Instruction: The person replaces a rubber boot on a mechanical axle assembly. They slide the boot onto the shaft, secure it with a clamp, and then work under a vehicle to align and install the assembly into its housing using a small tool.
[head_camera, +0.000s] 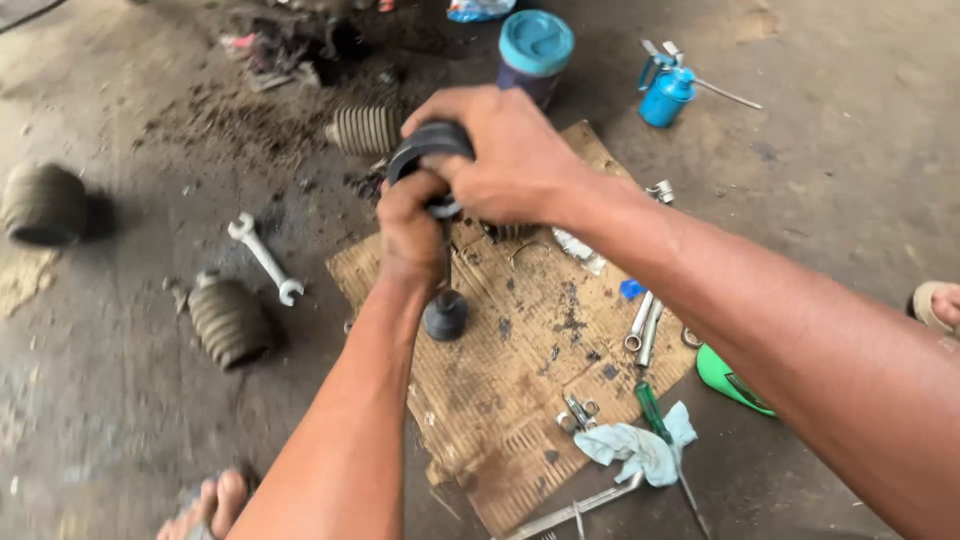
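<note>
My left hand (412, 228) grips a thin metal shaft that stands upright, its dark round lower end (445, 315) resting on a greasy sheet of cardboard (520, 400). My right hand (500, 155) closes over a black rubber boot (428, 148) at the top of that shaft, just above my left hand. Most of the shaft and boot is hidden behind my fingers.
Ribbed rubber boots lie at the left (230, 322), the far left (45, 205) and behind my hands (365, 128). A white spanner (265, 258), a teal-lidded jar (535, 55), a blue oil can (665, 95), metal sockets (645, 330), a green-handled screwdriver (655, 410), pliers (578, 412) and a pale rag (635, 448) surround the cardboard.
</note>
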